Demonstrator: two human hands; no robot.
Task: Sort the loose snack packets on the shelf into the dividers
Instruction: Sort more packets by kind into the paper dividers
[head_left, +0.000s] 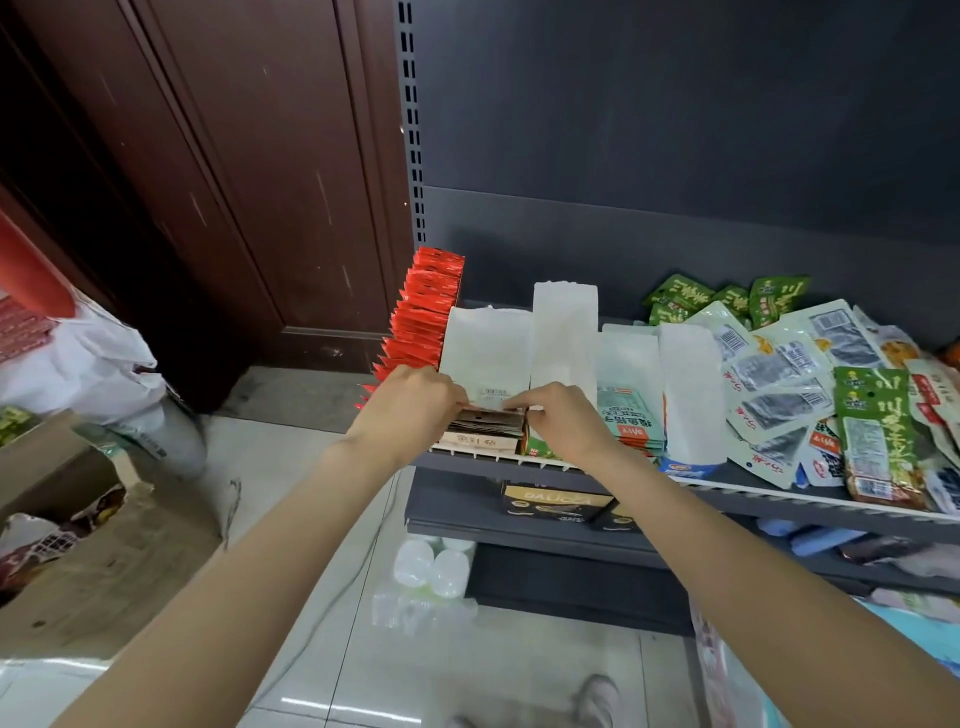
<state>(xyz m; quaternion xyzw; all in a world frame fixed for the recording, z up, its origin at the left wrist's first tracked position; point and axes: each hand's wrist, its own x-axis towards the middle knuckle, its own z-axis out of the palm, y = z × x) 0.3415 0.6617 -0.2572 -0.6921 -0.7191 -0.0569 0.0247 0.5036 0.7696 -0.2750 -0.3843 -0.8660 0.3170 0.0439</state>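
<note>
Several translucent white dividers (488, 345) stand upright along the front left of the dark shelf (810, 501). Between the first two lies a stack of brown and grey snack packets (488, 426). My left hand (415, 400) and my right hand (558, 418) meet over this stack, fingertips pinching its top packet from either side. A row of red packets (426, 317) stands at the shelf's left end. Teal packets (631, 421) fill the slot to the right. A loose heap of white, grey and green packets (810, 384) covers the right half of the shelf.
A brown wooden door (234, 182) lies left of the shelf upright (410, 119). Cardboard boxes (67, 519) and a white plastic bag (88, 358) sit on the floor at the left. A lower shelf holds dark boxes (558, 504). Clear plastic bottles (431, 577) stand on the floor below.
</note>
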